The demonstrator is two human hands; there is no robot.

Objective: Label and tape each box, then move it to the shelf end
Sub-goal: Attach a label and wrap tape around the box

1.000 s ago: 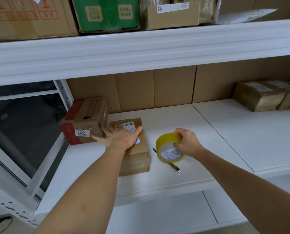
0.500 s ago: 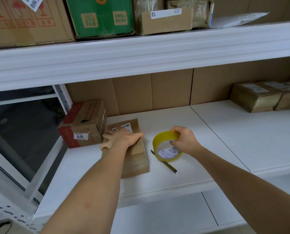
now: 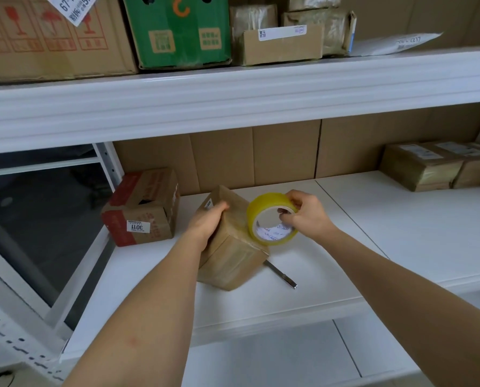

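Note:
A small taped brown box point(image 3: 233, 258) stands tilted on the white shelf point(image 3: 400, 236), one edge raised. My left hand point(image 3: 206, 223) grips its upper left side, fingers curled over the top edge beside a white label point(image 3: 208, 203). My right hand point(image 3: 303, 216) holds a yellow roll of tape point(image 3: 271, 219) upright against the box's right side, fingers through the core. A slim metal-tipped knife or pen point(image 3: 280, 275) lies on the shelf, partly under the box.
A red and brown carton point(image 3: 142, 208) with a price sticker sits at the shelf's left end. Two taped boxes point(image 3: 440, 166) rest at the far right. The upper shelf point(image 3: 233, 90) carries several cartons. A lower shelf point(image 3: 289, 358) shows below.
My left hand tipped the box up from lying flat and turned it. My right hand lifted the tape roll off the shelf and brought it against the box.

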